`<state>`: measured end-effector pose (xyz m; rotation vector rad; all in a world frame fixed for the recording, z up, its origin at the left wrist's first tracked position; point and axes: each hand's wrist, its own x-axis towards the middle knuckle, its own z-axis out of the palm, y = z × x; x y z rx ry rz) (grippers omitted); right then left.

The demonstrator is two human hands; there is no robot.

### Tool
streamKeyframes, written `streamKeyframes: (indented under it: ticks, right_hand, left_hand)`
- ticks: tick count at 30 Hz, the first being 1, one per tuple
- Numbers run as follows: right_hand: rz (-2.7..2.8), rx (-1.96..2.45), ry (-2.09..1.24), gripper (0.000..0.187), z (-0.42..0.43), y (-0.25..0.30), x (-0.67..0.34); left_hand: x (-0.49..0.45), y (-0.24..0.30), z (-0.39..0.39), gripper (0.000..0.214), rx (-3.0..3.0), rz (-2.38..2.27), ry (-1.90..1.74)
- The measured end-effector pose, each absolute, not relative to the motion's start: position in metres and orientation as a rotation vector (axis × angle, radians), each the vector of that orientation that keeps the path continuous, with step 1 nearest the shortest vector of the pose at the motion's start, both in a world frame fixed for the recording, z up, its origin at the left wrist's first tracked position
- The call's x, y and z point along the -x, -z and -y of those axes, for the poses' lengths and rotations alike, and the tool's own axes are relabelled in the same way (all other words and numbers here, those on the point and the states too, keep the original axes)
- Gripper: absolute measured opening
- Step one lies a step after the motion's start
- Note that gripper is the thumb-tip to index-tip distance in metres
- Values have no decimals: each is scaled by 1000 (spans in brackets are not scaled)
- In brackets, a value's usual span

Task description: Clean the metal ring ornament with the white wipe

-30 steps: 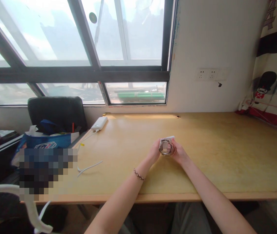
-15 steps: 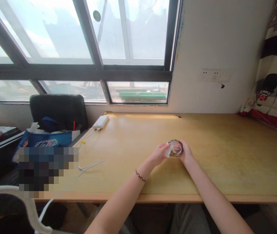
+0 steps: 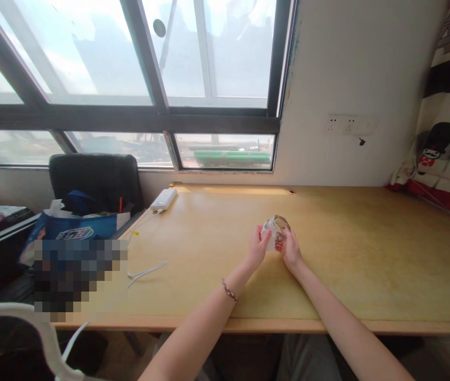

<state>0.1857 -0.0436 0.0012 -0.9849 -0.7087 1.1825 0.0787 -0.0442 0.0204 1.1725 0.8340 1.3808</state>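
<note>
Gripping a clear glass cup [image 3: 282, 221] between the left hand [image 3: 257, 248] and the right hand [image 3: 292, 253], over the middle of a wooden desk [image 3: 367, 254], toward its front. Bringing both hands close together on opposite sides of the cup. Pinching a white tissue [image 3: 271, 241] in the left hand, pressing it against the cup with the thumb in front. Wrapping right-hand fingers around the other side of the cup, near its brownish-looking edge. Leaving unclear any contact between the base of the cup and the desk. Reaching bare forearms across the near edge of the desk, wearing a braided bracelet [image 3: 229, 290] on the left wrist. Tucking gray-clad legs [image 3: 304, 357] beneath that same edge of the desk.

Sharing the desk with a white power bank [image 3: 164, 199] at its far left corner and a white cable [image 3: 148, 273] along its left side. Facing a dark-framed window [image 3: 225, 63] beyond the far edge of the desk, toward the left. Facing also a pair of wall sockets [image 3: 341, 124] beyond the desk, toward the right, and a curtain [image 3: 439, 148] with a printed soldier at its far right corner. Having a black chair [image 3: 95, 177] and a blue shopping bag [image 3: 77, 227] left of the desk, plus a curved white tube [image 3: 46, 330] off its near left corner.
</note>
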Motion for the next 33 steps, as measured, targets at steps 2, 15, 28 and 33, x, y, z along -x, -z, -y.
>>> streamKeyframes:
  ticks: [2,15,28,33]
  right_hand:
    - [673,922,-1228,30,45,-5,-187]
    - [733,852,-1353,16,57,-24,-192]
    - [628,915,-1206,32,50,-27,-204]
    - [737,882,-1134,39,51,-27,-198]
  left_hand:
    - [-79,-26,50,26,-1342,-888,-1449]
    - [-84,-23,44,40,-910,-608,-1203]
    - [-87,-15,50,43,-994,-621,-1045]
    - [-85,-17,49,42,-789,-508,-1097]
